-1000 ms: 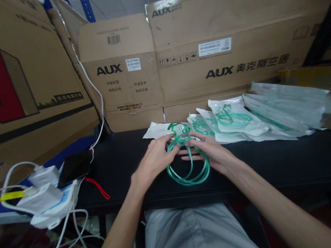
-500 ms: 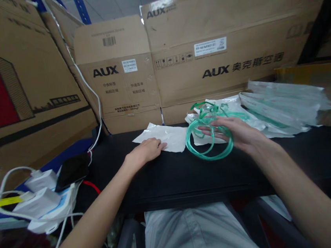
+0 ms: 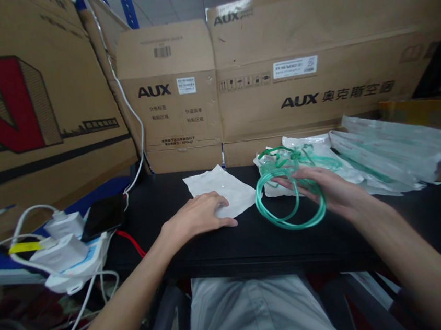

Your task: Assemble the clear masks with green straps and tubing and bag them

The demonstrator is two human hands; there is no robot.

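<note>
My right hand (image 3: pixel 331 187) holds a coil of thin green tubing (image 3: pixel 293 225) above the black table (image 3: pixel 217 249), its fingers reaching through the loops. Behind the coil, a clear green oxygen mask (image 3: pixel 283 161) with a green strap shows in part. My left hand (image 3: pixel 198 215) is open, thumb and fingers apart, over the near left edge of a flat white pouch (image 3: pixel 228 188). Whether its fingertips touch the pouch cannot be made out.
White and clear packages (image 3: pixel 392 152) with green contents lie piled at the back right. Cardboard boxes (image 3: pixel 184 121) wall the back and left. On the left are a power strip (image 3: pixel 72 277) with white chargers and cables, and a dark phone (image 3: pixel 103 217).
My left hand has drawn back slightly towards me and its fingers have spread from the pouch, which is turned a little. My right hand still holds the tubing. The camera view has shifted left.
</note>
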